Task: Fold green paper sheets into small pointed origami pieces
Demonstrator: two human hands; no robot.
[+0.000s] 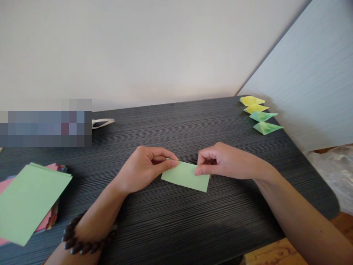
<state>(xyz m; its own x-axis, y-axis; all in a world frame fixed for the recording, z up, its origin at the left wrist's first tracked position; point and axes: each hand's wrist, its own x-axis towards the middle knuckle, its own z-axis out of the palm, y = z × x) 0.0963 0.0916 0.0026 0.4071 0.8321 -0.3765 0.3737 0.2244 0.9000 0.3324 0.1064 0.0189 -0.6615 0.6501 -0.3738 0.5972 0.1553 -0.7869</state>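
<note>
A light green piece of paper [185,177], a small rectangle that looks folded, is held between both hands above the dark table. My left hand [147,167] pinches its upper left edge between thumb and forefinger. At the upper right edge my right hand [222,162] grips it with the thumb on the near side and the fingers curled behind. The paper is slightly tilted, its right end lower. Its far side is hidden from me.
Several folded paper boats [264,127], yellow and green, stand in a row at the table's [176,228] far right. A stack of coloured paper [30,202] lies at left, green on top. Behind it are a blurred patch and a white loop [104,122]. Clear plastic [335,173] lies beyond the right edge.
</note>
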